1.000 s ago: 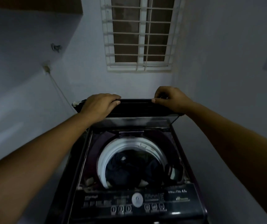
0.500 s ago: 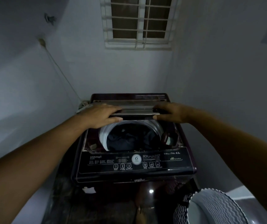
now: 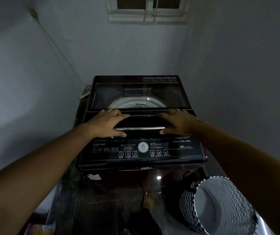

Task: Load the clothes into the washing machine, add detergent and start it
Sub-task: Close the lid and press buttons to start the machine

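At the near left corner, a colourful printed packet [image 3: 41, 228] lies partly cut off by the frame. To its right a bare foot [image 3: 148, 200] stands on the dark tiled floor [image 3: 93, 200]. At the near right is a round white laundry basket [image 3: 224, 190] with a black zigzag pattern, its opening turned toward the camera.

Beyond the foot stands the dark, glossy top-loading washing machine [image 3: 142, 164], set in the corner of the room. Its black control panel [image 3: 178, 150] runs along the near edge. A round white badge marked 6 [image 3: 143, 147] sits in the middle of the panel, with three numbered buttons [image 3: 127, 154] labelled Power, Program and Start/Pause to the left of it.

Just past the panel, both hands rest on the front section of the dark hinged lid [image 3: 142, 121], which lies down over the tub. The left hand [image 3: 107, 123] is on the left part and the right hand [image 3: 178, 122] on the right. Each is spread flat with straight fingers pointing inward and the thumb along the near edge, by a chrome strip [image 3: 139, 128]. A ring [image 3: 178, 109] shows on the right hand.

Through the lid's glass pane [image 3: 169, 97], the white drum rim [image 3: 132, 103] is visible. What lies inside cannot be made out.

Farther left, a white plug strip [image 3: 85, 93] lies beside the machine, and a thin cable [image 3: 58, 50] climbs the grey wall [image 3: 25, 82]. A white barred window [image 3: 146, 12] is high on the far wall.
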`<state>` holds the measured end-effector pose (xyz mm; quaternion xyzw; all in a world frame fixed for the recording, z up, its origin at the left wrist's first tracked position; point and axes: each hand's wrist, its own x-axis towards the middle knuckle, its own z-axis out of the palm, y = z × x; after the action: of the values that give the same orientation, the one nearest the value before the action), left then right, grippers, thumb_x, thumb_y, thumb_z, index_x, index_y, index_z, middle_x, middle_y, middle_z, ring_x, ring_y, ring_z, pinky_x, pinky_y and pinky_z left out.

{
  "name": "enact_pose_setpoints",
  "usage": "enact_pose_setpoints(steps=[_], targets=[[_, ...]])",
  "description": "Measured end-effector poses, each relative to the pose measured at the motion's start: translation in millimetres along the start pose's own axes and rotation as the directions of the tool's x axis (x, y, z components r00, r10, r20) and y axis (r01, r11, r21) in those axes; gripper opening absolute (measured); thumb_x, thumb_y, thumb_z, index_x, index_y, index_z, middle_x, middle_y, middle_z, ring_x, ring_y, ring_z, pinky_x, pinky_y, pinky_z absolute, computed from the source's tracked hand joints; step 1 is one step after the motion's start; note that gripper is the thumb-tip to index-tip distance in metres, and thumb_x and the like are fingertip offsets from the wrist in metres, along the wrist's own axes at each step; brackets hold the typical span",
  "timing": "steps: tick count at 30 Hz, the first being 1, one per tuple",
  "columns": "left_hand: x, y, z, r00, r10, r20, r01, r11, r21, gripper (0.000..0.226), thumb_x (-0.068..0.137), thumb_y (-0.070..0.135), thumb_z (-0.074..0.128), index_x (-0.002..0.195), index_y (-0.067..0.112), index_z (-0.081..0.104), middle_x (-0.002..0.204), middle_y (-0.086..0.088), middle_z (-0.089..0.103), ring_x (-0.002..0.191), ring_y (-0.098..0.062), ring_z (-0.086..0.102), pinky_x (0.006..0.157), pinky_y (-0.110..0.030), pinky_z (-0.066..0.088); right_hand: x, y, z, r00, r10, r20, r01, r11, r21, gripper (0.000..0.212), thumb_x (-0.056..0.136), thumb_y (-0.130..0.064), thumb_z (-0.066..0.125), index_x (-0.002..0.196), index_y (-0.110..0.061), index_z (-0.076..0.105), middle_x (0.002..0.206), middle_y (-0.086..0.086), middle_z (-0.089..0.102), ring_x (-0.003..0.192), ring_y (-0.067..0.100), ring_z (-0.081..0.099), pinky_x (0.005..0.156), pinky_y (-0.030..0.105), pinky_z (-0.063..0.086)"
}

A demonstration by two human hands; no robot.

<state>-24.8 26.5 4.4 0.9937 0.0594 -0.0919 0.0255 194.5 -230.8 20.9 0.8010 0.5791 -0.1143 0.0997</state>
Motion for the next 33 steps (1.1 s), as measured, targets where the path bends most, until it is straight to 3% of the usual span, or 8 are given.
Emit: enact_pose_setpoints(steps=[8, 13, 17, 23, 33], targets=[[2, 7, 32, 0.999, -0.048, 0.02, 0.049, 0.996, -0.068, 0.073, 0.093, 0.068, 0.045, 0.155, 0.034, 0.028, 0.146, 0.001, 0.043, 0.132, -0.02, 0.04, 0.11, -0.043, 0.033, 6, -5, 30, 0.998, 0.046, 0.047, -0.048, 0.998, 0.047, 0.08, 0.092, -0.063, 0.056, 0.158, -0.033, 0.021, 0.157, 0.009, 0.036, 0.142, 0.031, 0.039, 0.116, 0.054, 0.03], [0, 10, 44, 0.996, -0.068, -0.056, 0.064, 0.996, -0.068, 0.062, 0.099, 0.055, 0.044, 0.155, 0.033, 0.029, 0.148, 0.002, 0.042, 0.134, -0.021, 0.04, 0.108, -0.043, 0.034, 1, -9, 42, 0.998, 0.063, -0.002, -0.062, 0.997, 0.051, 0.078, 0.096, -0.061, 0.049, 0.16, -0.032, 0.016, 0.158, 0.01, 0.033, 0.143, 0.031, 0.038, 0.117, 0.054, 0.029], [-12, 14, 57, 0.992, -0.069, -0.106, 0.063, 0.996, -0.061, 0.06, 0.103, 0.048, 0.04, 0.158, 0.031, 0.024, 0.161, -0.001, 0.029, 0.146, -0.023, 0.029, 0.115, -0.045, 0.026, -7, -19, 52, 0.991, 0.131, -0.03, -0.129, 0.989, 0.068, 0.072, 0.1, -0.061, 0.04, 0.161, -0.036, 0.01, 0.166, 0.007, 0.02, 0.151, 0.033, 0.024, 0.118, 0.059, 0.027], [-36, 26, 77, 0.983, -0.135, -0.124, 0.126, 0.989, -0.08, 0.074, 0.096, 0.064, 0.011, 0.16, 0.028, 0.01, 0.169, -0.003, 0.004, 0.155, -0.024, 0.001, 0.123, -0.049, 0.008, -22, -45, 75, 0.96, 0.258, -0.112, -0.24, 0.959, 0.152, 0.067, 0.101, -0.064, 0.024, 0.16, -0.037, 0.009, 0.169, 0.008, 0.008, 0.155, 0.035, 0.009, 0.12, 0.06, 0.015], [-65, 40, 96, 0.959, -0.204, -0.197, 0.193, 0.979, -0.07, 0.077, 0.098, 0.065, 0.023, 0.16, 0.022, 0.009, 0.169, -0.004, 0.003, 0.155, -0.024, -0.001, 0.124, -0.052, 0.007, -62, -50, 100, 0.949, 0.262, -0.176, -0.234, 0.958, 0.165, 0.079, 0.099, -0.07, 0.024, 0.162, -0.028, -0.001, 0.17, 0.003, -0.006, 0.156, 0.027, -0.01, 0.126, 0.053, 0.004]])
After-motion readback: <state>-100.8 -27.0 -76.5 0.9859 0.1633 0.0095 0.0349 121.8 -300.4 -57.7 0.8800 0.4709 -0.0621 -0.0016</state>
